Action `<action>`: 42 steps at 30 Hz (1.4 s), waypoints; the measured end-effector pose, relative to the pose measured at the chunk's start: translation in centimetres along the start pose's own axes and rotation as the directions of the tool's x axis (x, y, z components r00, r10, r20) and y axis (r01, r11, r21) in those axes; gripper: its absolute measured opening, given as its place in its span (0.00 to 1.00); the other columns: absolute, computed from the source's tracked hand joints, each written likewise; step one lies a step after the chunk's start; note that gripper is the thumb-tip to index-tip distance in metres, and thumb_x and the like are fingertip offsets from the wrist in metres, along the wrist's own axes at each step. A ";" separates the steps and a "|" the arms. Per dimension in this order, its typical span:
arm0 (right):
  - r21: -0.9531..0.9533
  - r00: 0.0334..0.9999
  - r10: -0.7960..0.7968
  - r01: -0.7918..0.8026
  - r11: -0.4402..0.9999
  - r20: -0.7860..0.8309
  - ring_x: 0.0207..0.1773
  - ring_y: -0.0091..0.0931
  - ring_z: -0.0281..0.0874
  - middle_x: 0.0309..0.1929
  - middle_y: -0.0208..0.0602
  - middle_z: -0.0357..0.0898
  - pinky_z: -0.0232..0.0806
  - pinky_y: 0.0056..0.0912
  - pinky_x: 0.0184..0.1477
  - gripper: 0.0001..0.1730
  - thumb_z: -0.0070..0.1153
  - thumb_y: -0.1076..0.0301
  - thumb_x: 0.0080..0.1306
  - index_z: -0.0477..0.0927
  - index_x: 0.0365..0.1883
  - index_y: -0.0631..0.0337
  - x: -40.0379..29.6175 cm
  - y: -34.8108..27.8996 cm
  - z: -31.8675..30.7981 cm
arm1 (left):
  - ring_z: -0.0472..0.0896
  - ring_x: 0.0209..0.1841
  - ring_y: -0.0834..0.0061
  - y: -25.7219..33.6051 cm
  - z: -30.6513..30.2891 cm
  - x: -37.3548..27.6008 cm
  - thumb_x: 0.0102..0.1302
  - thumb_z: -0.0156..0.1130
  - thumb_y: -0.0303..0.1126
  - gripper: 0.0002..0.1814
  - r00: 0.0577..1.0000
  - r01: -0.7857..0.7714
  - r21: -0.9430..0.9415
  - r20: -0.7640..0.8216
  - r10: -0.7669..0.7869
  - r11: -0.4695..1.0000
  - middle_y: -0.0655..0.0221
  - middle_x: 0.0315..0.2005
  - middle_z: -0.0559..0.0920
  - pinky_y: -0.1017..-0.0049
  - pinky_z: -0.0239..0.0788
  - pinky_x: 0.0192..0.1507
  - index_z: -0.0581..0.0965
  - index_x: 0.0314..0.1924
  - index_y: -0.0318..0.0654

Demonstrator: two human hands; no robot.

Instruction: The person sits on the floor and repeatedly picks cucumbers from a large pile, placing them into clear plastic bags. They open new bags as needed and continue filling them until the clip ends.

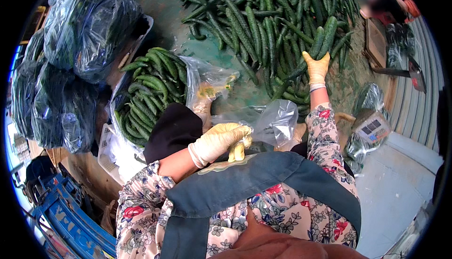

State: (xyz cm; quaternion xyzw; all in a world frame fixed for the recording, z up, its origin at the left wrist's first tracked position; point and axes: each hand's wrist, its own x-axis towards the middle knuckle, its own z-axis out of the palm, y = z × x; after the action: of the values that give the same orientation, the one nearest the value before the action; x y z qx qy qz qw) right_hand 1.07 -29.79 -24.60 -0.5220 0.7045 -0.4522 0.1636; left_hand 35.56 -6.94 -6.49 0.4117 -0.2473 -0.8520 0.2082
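My left hand (224,140), in a pale yellow glove, is closed on the edge of a clear plastic bag (277,119) in front of my apron. To the right, my gloved right hand (317,66) is stretched forward and grips cucumbers (327,36) at their near ends; they point away from me. That hand is at the right part of a big heap of dark green cucumbers (263,40) on the green floor. Left of my knee, more cucumbers (152,93) lie stacked in a basket lined with clear plastic (112,114).
Large filled plastic bags (84,29) are piled at the left. A blue metal frame (70,220) stands at the lower left. On the right are a scale-like device (372,130) beside a bagged bundle and a wooden stool (375,43). Another person (388,4) is at the upper right.
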 end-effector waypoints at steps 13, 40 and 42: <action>0.674 0.647 0.713 -0.655 0.341 0.269 0.54 0.36 0.75 0.60 0.47 0.74 0.69 0.39 0.58 0.52 0.79 0.66 0.48 0.63 0.66 0.78 -1.2 16.7 -2.3 | 0.72 0.24 0.80 0.6 1.1 0.9 0.76 0.49 0.38 0.35 0.982 -0.027 -0.039 0.186 0.033 0.999 0.63 0.33 0.81 0.83 0.65 0.31 0.49 0.77 0.40; 0.143 0.260 -0.100 -0.150 0.978 0.960 0.52 0.39 0.80 0.45 0.42 0.83 0.71 0.39 0.56 0.23 0.68 0.70 0.55 0.80 0.51 0.60 -23.2 -2.3 -2.7 | 0.82 0.38 0.63 1.8 1.3 2.7 0.67 0.57 0.57 0.46 0.886 -0.385 -0.331 0.127 0.445 0.861 0.50 0.53 0.77 0.69 0.76 0.43 0.49 0.76 0.47; -0.027 0.401 -0.021 0.114 0.993 0.916 0.53 0.43 0.79 0.46 0.46 0.83 0.71 0.42 0.57 0.23 0.66 0.68 0.55 0.80 0.51 0.60 -26.3 3.9 -4.4 | 0.81 0.38 0.65 1.3 0.9 2.9 0.68 0.57 0.54 0.45 0.840 -0.423 -0.317 0.215 0.499 0.849 0.51 0.52 0.78 0.72 0.74 0.43 0.52 0.76 0.42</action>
State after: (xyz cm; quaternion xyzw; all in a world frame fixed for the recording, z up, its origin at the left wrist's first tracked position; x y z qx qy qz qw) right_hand 6.24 -4.33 -31.75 -0.7187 0.4976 -0.0696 0.4807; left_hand 33.42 -9.34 -6.98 0.1798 -0.2551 -0.8513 0.4218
